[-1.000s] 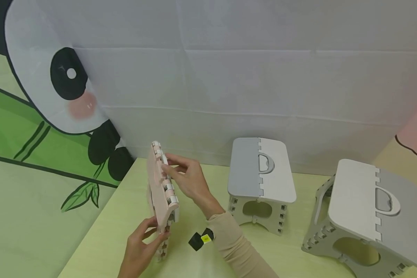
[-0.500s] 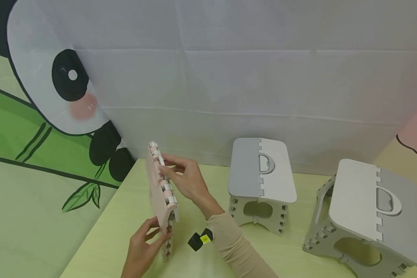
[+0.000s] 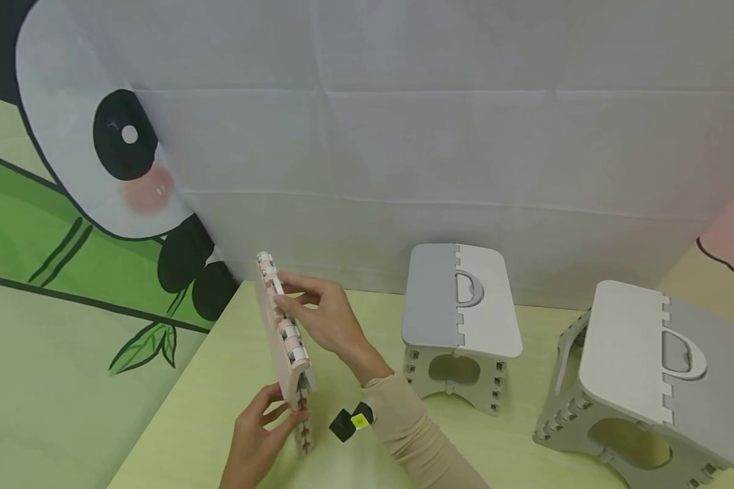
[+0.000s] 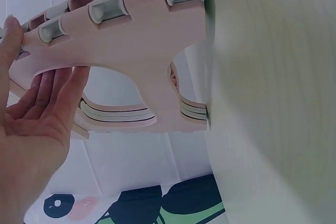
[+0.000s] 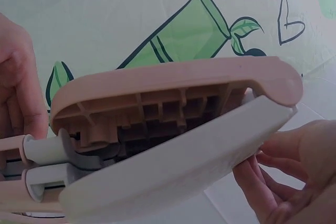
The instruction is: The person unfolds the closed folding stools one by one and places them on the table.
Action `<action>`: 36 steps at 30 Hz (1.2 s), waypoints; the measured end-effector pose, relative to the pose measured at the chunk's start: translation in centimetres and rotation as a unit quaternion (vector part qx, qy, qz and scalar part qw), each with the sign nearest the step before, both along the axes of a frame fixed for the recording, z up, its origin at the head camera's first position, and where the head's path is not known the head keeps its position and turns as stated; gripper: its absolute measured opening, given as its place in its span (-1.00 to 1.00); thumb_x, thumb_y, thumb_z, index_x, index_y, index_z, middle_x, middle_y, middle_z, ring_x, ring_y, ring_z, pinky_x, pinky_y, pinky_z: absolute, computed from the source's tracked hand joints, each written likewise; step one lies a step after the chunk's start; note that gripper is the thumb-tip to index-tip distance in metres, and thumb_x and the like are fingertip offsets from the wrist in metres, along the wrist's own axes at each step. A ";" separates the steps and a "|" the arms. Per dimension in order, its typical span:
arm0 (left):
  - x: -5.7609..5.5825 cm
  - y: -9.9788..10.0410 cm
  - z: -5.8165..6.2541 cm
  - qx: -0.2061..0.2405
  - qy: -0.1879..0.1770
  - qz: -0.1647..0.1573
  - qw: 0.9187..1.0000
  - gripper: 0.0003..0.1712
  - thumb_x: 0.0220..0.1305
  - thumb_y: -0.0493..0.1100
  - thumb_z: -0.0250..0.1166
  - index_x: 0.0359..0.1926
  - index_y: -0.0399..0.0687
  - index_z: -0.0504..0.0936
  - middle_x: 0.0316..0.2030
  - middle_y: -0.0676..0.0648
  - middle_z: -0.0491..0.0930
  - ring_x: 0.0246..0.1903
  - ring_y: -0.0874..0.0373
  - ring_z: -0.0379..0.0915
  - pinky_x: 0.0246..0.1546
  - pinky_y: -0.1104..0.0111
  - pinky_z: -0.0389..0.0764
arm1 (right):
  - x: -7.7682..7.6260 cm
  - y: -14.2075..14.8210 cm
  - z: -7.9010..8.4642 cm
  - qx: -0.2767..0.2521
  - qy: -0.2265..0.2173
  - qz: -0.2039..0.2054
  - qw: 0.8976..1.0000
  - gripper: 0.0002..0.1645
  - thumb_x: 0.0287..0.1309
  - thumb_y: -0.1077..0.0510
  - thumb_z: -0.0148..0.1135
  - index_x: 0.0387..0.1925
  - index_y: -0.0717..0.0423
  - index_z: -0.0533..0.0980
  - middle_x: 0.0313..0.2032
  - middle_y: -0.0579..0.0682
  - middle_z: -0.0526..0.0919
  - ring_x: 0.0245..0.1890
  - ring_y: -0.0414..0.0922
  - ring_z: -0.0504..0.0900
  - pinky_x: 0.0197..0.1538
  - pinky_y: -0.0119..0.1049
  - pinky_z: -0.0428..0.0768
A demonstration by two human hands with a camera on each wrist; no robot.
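Note:
A pink and white folding stool [image 3: 277, 343] stands on edge, mostly folded, at the left of the table. My left hand [image 3: 253, 435] grips its lower leg panel [image 4: 152, 51], with fingers through the oval opening in the left wrist view. Higher up, my right hand [image 3: 330, 316] pinches the hinged edge near the middle. From the right wrist view, the pink half of the seat [image 5: 173, 77] and the white half [image 5: 184, 166] lie at a narrow angle, ribs showing between them.
Two grey and white stools stand unfolded to the right, a smaller one [image 3: 431, 299] and a larger one [image 3: 624, 339]. A black item with a yellow label [image 3: 344, 426] lies on the table [image 3: 183, 421] beside my right sleeve. A white cloth backdrop [image 3: 434, 149] hangs behind.
The stool's top has tilted slightly left while its lower legs have shifted right. My left hand has moved a little right with them; my right hand has edged left. Both keep their hold.

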State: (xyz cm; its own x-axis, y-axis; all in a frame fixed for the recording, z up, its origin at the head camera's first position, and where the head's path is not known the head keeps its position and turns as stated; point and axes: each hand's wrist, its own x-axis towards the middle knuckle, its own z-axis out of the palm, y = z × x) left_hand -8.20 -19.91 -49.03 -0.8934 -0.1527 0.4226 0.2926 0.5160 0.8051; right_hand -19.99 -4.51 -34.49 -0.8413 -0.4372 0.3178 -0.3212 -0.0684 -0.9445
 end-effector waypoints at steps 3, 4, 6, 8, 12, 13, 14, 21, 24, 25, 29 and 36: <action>0.0 0.1 0.0 0.002 0.000 0.003 1.000 -0.44 -0.01 -0.47 0.58 0.04 -0.18 0.62 -0.10 0.04 0.67 -0.06 0.32 0.61 -0.08 0.33 0.74 | 0.1 -0.1 0.1 0.002 0.005 0.004 1.000 -0.49 0.38 0.10 0.35 0.32 0.02 0.57 0.04 -0.08 0.73 -0.16 -0.28 0.69 -0.25 -0.42 0.65; 0.0 0.2 0.0 0.003 -0.001 0.004 1.000 -0.44 -0.01 -0.47 0.58 0.04 -0.18 0.62 -0.10 0.04 0.67 -0.07 0.33 0.61 -0.08 0.34 0.74 | 0.1 -0.1 0.1 0.002 0.007 0.005 1.000 -0.49 0.38 0.10 0.35 0.32 0.02 0.57 0.04 -0.08 0.73 -0.17 -0.28 0.69 -0.25 -0.41 0.66; 0.0 0.3 0.0 0.008 -0.004 0.005 1.000 -0.45 -0.01 -0.47 0.58 0.03 -0.18 0.62 -0.11 0.03 0.67 -0.07 0.32 0.61 -0.08 0.34 0.74 | 0.2 -0.1 0.2 0.003 0.011 0.006 1.000 -0.49 0.38 0.11 0.35 0.32 0.03 0.57 0.04 -0.07 0.73 -0.17 -0.27 0.69 -0.25 -0.41 0.67; -0.1 0.4 0.0 0.012 -0.009 0.006 1.000 -0.45 0.00 -0.46 0.58 0.03 -0.18 0.62 -0.11 0.03 0.67 -0.07 0.32 0.61 -0.08 0.36 0.73 | 0.2 -0.2 0.3 0.005 0.012 0.007 1.000 -0.49 0.38 0.12 0.35 0.32 0.03 0.57 0.04 -0.06 0.73 -0.17 -0.27 0.69 -0.26 -0.40 0.69; -0.2 0.7 0.0 0.020 -0.022 0.007 1.000 -0.46 0.02 -0.43 0.58 0.04 -0.17 0.61 -0.10 0.02 0.66 -0.06 0.31 0.60 -0.07 0.38 0.72 | 0.3 -0.3 0.5 0.011 0.013 0.006 1.000 -0.50 0.37 0.12 0.36 0.31 0.03 0.58 0.03 -0.06 0.73 -0.17 -0.28 0.69 -0.27 -0.40 0.70; -0.3 0.7 0.0 0.020 -0.025 0.008 0.999 -0.46 0.03 -0.42 0.58 0.05 -0.16 0.61 -0.10 0.02 0.66 -0.05 0.31 0.60 -0.07 0.39 0.72 | 0.3 -0.3 0.5 0.012 0.012 0.007 1.000 -0.50 0.37 0.12 0.36 0.30 0.03 0.58 0.03 -0.06 0.73 -0.17 -0.28 0.69 -0.28 -0.40 0.71; -0.3 0.8 0.0 0.023 -0.027 0.008 0.999 -0.46 0.03 -0.42 0.58 0.05 -0.16 0.61 -0.09 0.01 0.66 -0.05 0.31 0.60 -0.07 0.39 0.72 | 0.3 -0.3 0.6 0.013 0.013 0.007 1.000 -0.50 0.36 0.12 0.37 0.30 0.03 0.58 0.03 -0.05 0.73 -0.18 -0.28 0.69 -0.28 -0.40 0.71; -0.4 1.1 0.1 0.037 -0.041 0.004 0.998 -0.46 0.05 -0.40 0.57 0.06 -0.16 0.61 -0.06 -0.01 0.65 -0.01 0.30 0.59 -0.04 0.34 0.72 | 0.6 -0.5 0.8 0.019 0.011 0.008 1.000 -0.51 0.36 0.14 0.37 0.30 0.01 0.59 0.02 -0.05 0.73 -0.21 -0.28 0.68 -0.31 -0.40 0.72; -0.4 1.3 0.1 0.042 -0.051 0.001 0.998 -0.47 0.08 -0.36 0.57 0.08 -0.14 0.60 -0.05 -0.01 0.65 0.00 0.30 0.58 -0.02 0.29 0.73 | 0.8 -0.6 0.8 0.019 0.007 0.013 1.000 -0.51 0.36 0.15 0.37 0.29 0.00 0.59 0.02 -0.05 0.72 -0.21 -0.28 0.68 -0.32 -0.39 0.72; -0.4 1.4 0.1 0.042 -0.053 0.000 0.998 -0.47 0.09 -0.35 0.57 0.08 -0.13 0.60 -0.05 -0.01 0.65 0.01 0.30 0.57 -0.02 0.27 0.73 | 0.9 -0.6 0.9 0.019 0.006 0.015 1.000 -0.51 0.36 0.15 0.37 0.29 0.00 0.59 0.02 -0.05 0.72 -0.21 -0.28 0.68 -0.33 -0.39 0.72; -0.4 1.5 0.0 0.047 -0.050 -0.003 0.998 -0.48 0.08 -0.34 0.58 0.07 -0.12 0.60 -0.06 0.01 0.64 0.00 0.29 0.58 -0.03 0.26 0.73 | 1.1 -0.6 0.9 0.021 0.008 0.017 1.000 -0.52 0.36 0.16 0.37 0.28 0.02 0.60 0.02 -0.05 0.73 -0.21 -0.29 0.68 -0.33 -0.39 0.72; -0.5 1.6 -0.4 0.066 -0.028 -0.012 0.997 -0.47 0.02 -0.40 0.59 0.03 -0.16 0.61 -0.09 -0.02 0.65 -0.01 0.30 0.59 -0.05 0.32 0.73 | 1.3 -0.7 1.0 0.029 0.017 0.018 0.999 -0.51 0.37 0.16 0.35 0.30 0.02 0.59 0.03 -0.04 0.73 -0.20 -0.30 0.68 -0.32 -0.42 0.71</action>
State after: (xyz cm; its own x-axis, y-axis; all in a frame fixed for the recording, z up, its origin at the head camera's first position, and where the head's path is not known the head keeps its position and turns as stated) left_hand -8.71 -18.31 -49.45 -0.9192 -0.1816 0.3493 0.2563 0.3973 0.8812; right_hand -18.69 -5.20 -33.51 -0.8136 -0.4860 0.3192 -0.3511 -0.0269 -0.9359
